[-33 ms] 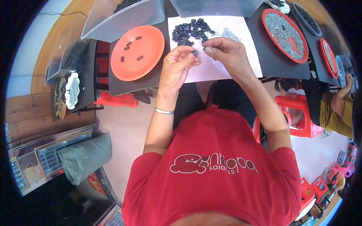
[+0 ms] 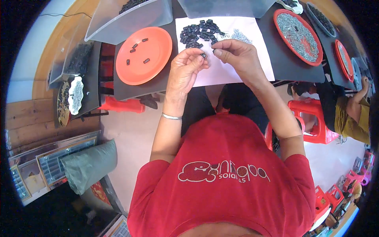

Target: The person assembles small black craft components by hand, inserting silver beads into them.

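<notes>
Over a white paper sheet (image 2: pixel 260 59), my left hand (image 2: pixel 187 65) pinches a small black cylindrical part (image 2: pixel 203 55) between thumb and fingertips, its round end showing. Close by on the right, thumb and forefinger of my right hand (image 2: pixel 240 59) are pressed together on a tiny dark piece (image 2: pixel 214 51), too small to name. The two hands are slightly apart. Just beyond them lies a pile of black cylindrical parts (image 2: pixel 193 33). Small silvery metal pieces (image 2: pixel 241 36) are heaped beside that pile, behind my right hand.
An orange plate (image 2: pixel 154 71) at the left holds several black parts. A red-rimmed tray (image 2: pixel 280 29) of silvery pieces sits at the right. Translucent bins (image 2: pixel 158 17) stand at the back. Another person's arm (image 2: pixel 357 104) shows far right, near red stools (image 2: pixel 312 118).
</notes>
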The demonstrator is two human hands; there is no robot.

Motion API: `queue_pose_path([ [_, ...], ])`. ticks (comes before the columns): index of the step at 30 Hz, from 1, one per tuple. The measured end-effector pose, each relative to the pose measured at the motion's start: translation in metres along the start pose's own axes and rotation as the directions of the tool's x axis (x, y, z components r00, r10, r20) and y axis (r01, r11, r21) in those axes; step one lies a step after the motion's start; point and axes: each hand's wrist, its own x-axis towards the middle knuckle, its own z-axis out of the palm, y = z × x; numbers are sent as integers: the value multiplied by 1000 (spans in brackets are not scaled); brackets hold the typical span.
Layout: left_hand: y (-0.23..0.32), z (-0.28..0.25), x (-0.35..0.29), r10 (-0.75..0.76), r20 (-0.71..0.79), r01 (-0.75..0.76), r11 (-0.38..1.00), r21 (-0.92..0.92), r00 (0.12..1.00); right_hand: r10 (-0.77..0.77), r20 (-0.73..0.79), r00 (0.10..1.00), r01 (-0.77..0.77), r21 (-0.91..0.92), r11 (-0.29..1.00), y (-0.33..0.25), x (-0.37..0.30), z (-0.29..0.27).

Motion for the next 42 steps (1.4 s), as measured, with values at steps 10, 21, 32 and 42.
queue_pose_path([
  [10, 0, 0, -1, -1, -3, 1, 999, 39, 1000, 28, 49, 998, -24, -91, 996, -13, -3, 5],
  [21, 1, 4, 3, -6, -21, 8, 998, 65, 1000, 30, 123, 992, -6, -190, 982, -3, 6, 0],
  [32, 0, 5, 4, -28, -27, 30, 993, 110, 999, 29, 91, 995, -20, -102, 995, -4, 5, -2],
  [42, 2, 16, 1, 25, -156, 4, 983, 185, 987, -51, 75, 996, 70, -277, 958, -5, 8, 2],
])
